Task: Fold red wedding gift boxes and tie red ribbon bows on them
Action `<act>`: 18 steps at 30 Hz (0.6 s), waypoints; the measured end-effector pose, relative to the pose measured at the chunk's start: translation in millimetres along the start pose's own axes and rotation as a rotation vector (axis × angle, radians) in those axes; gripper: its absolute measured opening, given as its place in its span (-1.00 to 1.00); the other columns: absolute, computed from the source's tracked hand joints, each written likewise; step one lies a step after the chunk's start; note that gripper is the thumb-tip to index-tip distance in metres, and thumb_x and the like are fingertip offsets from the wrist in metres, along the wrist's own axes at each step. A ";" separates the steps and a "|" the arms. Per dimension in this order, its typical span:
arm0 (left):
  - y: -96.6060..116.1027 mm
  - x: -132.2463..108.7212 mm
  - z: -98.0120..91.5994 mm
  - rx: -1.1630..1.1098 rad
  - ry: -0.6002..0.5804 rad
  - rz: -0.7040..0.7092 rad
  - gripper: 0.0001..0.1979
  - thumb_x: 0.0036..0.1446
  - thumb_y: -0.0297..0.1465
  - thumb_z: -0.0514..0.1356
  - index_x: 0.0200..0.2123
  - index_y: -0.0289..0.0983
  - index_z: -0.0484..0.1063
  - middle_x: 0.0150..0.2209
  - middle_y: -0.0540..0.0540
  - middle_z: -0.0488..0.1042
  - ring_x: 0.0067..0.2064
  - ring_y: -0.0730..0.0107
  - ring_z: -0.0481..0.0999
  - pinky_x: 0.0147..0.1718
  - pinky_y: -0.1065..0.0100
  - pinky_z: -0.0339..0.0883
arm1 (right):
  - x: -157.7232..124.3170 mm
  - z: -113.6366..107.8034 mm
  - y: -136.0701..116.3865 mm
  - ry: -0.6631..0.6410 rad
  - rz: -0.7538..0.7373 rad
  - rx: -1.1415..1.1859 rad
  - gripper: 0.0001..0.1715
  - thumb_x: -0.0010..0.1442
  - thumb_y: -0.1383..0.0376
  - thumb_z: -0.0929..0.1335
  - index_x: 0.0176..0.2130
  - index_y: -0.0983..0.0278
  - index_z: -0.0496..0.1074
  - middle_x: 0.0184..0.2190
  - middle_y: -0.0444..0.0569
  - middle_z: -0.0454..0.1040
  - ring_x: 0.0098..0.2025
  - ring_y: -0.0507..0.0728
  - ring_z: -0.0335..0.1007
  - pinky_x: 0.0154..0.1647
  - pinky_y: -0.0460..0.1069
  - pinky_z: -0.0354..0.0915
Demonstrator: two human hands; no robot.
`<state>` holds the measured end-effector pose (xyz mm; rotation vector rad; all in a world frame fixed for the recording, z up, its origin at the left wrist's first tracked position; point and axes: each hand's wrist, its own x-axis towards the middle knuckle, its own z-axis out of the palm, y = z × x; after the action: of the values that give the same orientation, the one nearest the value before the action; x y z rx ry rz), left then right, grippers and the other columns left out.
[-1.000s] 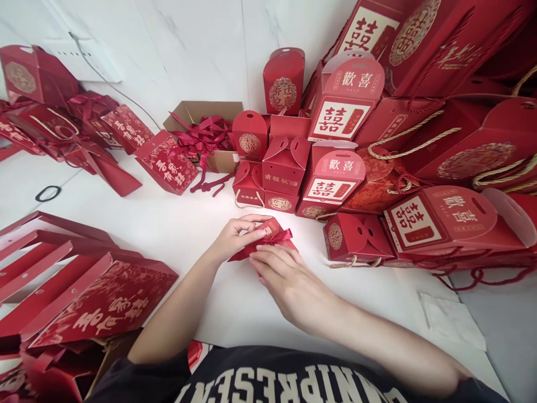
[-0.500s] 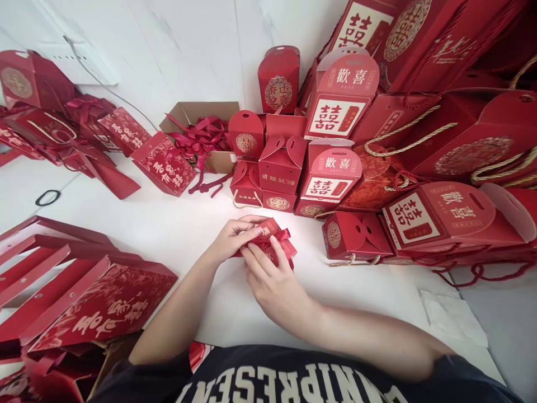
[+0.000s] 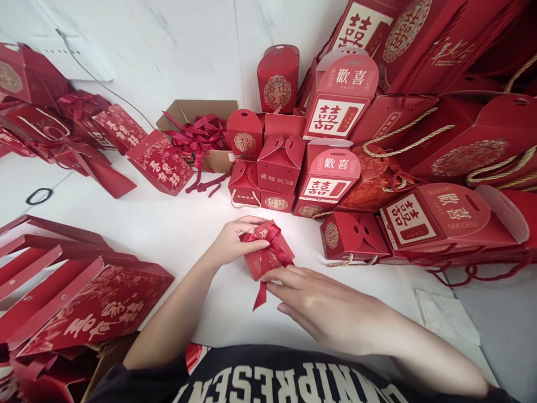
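A small red gift box [image 3: 265, 258] with gold print lies on the white table [image 3: 176, 229], tied with a dark red ribbon [image 3: 260, 295] whose tail hangs toward me. My left hand [image 3: 233, 242] grips the box's left side, thumb and fingers pinching the ribbon bow on top. My right hand [image 3: 323, 309] rests just below the box, fingertips touching its near edge and the ribbon end, fingers closed together.
Stacked red gift boxes [image 3: 331, 173] and rope-handled bags [image 3: 461, 151] crowd the back and right. An open cardboard box of ribbons [image 3: 200, 134] sits behind. Flat red bags [image 3: 88, 302] lie at left, a black ring [image 3: 38, 196] further left, white paper [image 3: 447, 323] at right.
The box has been turned so its printed face shows. My right hand has drawn back toward me from the bow, pulling the ribbon tail down. The left hand has kept its hold.
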<state>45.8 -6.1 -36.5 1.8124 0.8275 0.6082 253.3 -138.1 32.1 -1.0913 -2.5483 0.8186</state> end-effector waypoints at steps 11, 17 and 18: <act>14.2 -8.1 -3.2 0.157 -0.020 0.076 -0.74 -0.05 -0.23 0.41 -0.47 -0.28 0.49 0.04 -0.17 0.46 0.10 0.14 0.45 0.07 0.21 0.32 | 41.3 -14.3 49.9 0.427 0.207 0.376 -0.71 0.38 0.17 0.24 0.01 0.15 0.45 0.08 0.01 0.43 0.18 0.17 0.27 0.24 0.11 0.13; 15.0 -9.6 -5.6 0.197 -0.084 0.095 -0.73 -0.05 -0.22 0.41 -0.49 -0.27 0.47 0.09 -0.15 0.43 0.16 0.15 0.40 0.11 0.23 0.30 | 62.6 5.4 72.0 0.336 0.256 0.580 -0.73 0.30 0.17 0.34 -0.39 0.24 0.43 0.07 0.02 0.39 0.21 0.17 0.26 0.26 0.12 0.10; 14.8 -9.4 -6.0 0.216 -0.086 0.102 -0.75 -0.04 -0.21 0.41 -0.46 -0.26 0.51 0.08 -0.15 0.43 0.16 0.16 0.40 0.12 0.22 0.30 | 61.8 5.3 73.3 0.328 0.232 0.593 -0.71 0.28 0.17 0.35 -0.43 0.25 0.41 0.06 0.02 0.40 0.21 0.17 0.26 0.26 0.11 0.10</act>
<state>39.4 -13.6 -20.8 2.0726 0.7692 0.5173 251.4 -54.2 -14.6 -1.1977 -1.7613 1.2291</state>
